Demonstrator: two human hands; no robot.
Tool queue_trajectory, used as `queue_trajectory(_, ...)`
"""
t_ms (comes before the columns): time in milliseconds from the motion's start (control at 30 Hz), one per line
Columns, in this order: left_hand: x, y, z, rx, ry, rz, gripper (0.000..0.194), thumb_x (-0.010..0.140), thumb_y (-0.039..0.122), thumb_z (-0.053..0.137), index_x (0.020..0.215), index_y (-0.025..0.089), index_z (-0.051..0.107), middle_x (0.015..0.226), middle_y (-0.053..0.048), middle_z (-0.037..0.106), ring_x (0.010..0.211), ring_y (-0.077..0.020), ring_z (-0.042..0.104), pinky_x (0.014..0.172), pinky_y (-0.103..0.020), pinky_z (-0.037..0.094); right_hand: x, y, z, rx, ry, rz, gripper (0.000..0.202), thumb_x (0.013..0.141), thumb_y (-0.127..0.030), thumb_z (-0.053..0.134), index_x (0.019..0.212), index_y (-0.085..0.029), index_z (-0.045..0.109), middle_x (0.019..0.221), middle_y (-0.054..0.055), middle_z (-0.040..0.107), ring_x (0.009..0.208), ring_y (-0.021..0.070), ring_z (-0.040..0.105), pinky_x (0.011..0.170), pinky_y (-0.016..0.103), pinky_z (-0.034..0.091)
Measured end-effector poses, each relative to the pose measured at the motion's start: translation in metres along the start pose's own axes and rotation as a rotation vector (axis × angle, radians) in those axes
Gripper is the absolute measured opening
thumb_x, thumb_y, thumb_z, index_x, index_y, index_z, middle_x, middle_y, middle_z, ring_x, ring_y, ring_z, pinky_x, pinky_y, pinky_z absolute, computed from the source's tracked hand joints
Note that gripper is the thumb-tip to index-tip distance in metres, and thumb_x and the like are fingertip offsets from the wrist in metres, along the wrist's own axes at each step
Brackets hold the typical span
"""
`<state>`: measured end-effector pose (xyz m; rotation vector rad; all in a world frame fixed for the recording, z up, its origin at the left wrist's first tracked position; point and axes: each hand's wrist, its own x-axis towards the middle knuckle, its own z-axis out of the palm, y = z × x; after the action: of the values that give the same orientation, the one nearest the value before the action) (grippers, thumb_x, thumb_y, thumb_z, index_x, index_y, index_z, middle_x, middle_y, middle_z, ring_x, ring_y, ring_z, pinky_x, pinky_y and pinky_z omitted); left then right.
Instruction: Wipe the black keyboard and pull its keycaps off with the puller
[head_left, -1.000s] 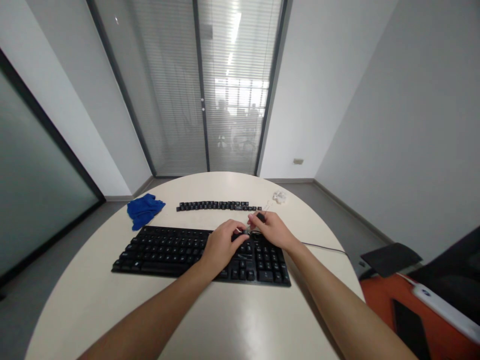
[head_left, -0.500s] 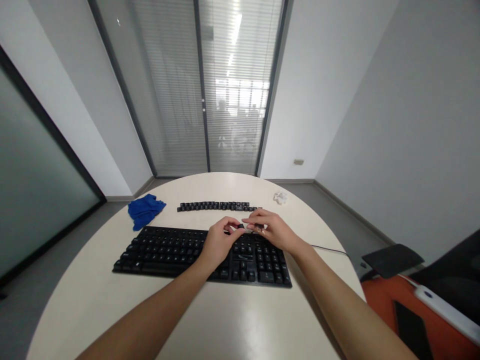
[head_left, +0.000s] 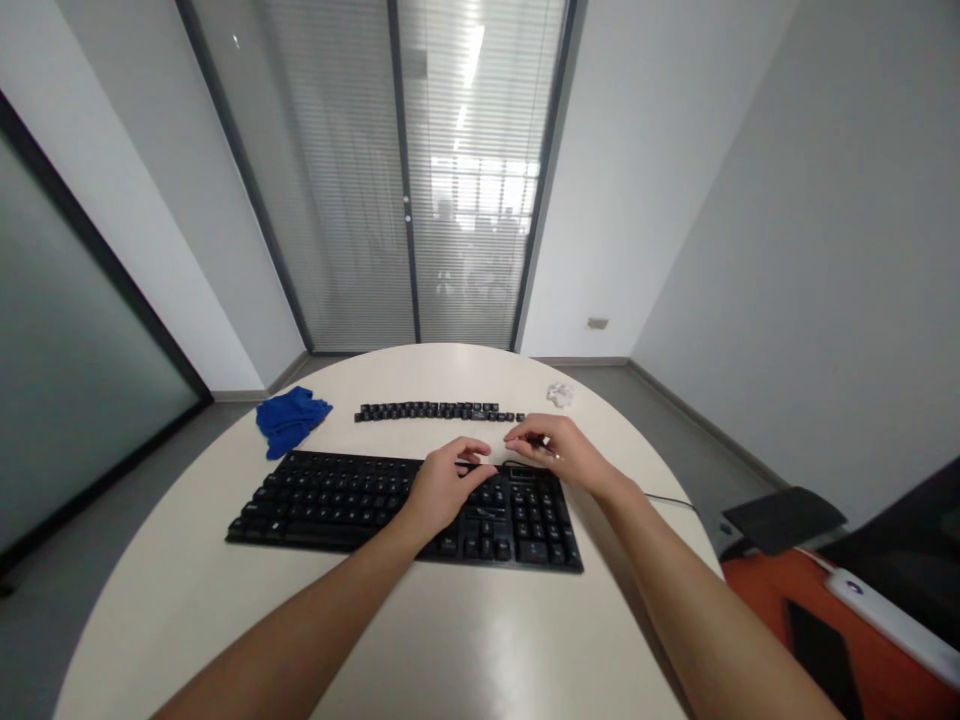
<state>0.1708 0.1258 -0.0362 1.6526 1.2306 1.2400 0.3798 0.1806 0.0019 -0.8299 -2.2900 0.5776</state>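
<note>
A black keyboard [head_left: 330, 500] lies on the round cream table [head_left: 450, 640]. Over its upper right part is my left hand [head_left: 446, 485], thumb and fingers apart with nothing between them. My right hand [head_left: 559, 450] is just behind the keyboard's top right corner, its fingers bent together around something dark and too small to make out. Beyond both hands, loose black keycaps [head_left: 427, 410] stand in two rows, the nearer row reaching further right, close to my right hand's fingers.
A crumpled blue cloth [head_left: 291, 420] lies at the table's left, and a crumpled white tissue [head_left: 560, 394] at the back right. The keyboard's cable [head_left: 671, 500] runs off the right edge. An orange chair [head_left: 772, 600] holding a dark phone [head_left: 825, 655] and a white power strip [head_left: 892, 620] stands at the right.
My right hand has moved right and slightly back, away from my left hand. The left thumb and fingers have parted, and the dark keycap at their tips no longer shows there.
</note>
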Motion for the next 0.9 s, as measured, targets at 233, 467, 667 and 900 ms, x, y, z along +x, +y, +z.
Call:
queue_trajectory(233, 0.000, -0.005, -0.001, 0.159, 0.061, 0.013, 0.010, 0.082, 0.012, 0.059, 0.085, 0.019, 0.065, 0.082, -0.001, 0.068, 0.075, -0.0153, 0.063, 0.069, -0.026, 0.049, -0.001, 0.010, 0.009, -0.069, -0.089, 0.021, 0.026, 0.093, -0.039, 0.060, 0.096, -0.018, 0.075, 0.089, 0.007, 0.074, 0.080, 0.0181, 0.065, 0.073, 0.028, 0.047)
queue_trajectory(467, 0.003, -0.003, -0.002, 0.139, 0.141, -0.002, 0.020, 0.081, 0.003, 0.050, 0.088, 0.018, 0.060, 0.089, -0.003, 0.068, 0.082, -0.0148, 0.064, 0.079, -0.028, 0.049, -0.001, -0.005, 0.005, 0.022, -0.201, -0.104, 0.024, 0.090, -0.038, 0.065, 0.101, -0.020, 0.077, 0.090, 0.007, 0.071, 0.082, 0.0170, 0.065, 0.077, 0.027, 0.049)
queue_trajectory(667, 0.004, -0.010, 0.000, 0.117, 0.125, -0.016, 0.019, 0.083, 0.005, 0.051, 0.093, 0.019, 0.058, 0.090, -0.004, 0.069, 0.084, -0.0155, 0.065, 0.079, -0.029, 0.050, -0.001, -0.004, 0.015, -0.011, -0.274, -0.103, 0.024, 0.089, -0.031, 0.066, 0.108, -0.022, 0.076, 0.095, 0.007, 0.070, 0.085, 0.0176, 0.065, 0.078, 0.028, 0.049)
queue_trajectory(900, 0.003, -0.013, 0.001, 0.136, 0.094, -0.026, 0.018, 0.081, 0.009, 0.057, 0.095, 0.019, 0.059, 0.089, -0.003, 0.070, 0.079, -0.0157, 0.067, 0.075, -0.028, 0.051, 0.000, -0.005, 0.019, 0.038, -0.205, -0.010, 0.022, 0.092, -0.033, 0.062, 0.105, -0.020, 0.073, 0.097, 0.006, 0.073, 0.084, 0.0178, 0.064, 0.078, 0.029, 0.048)
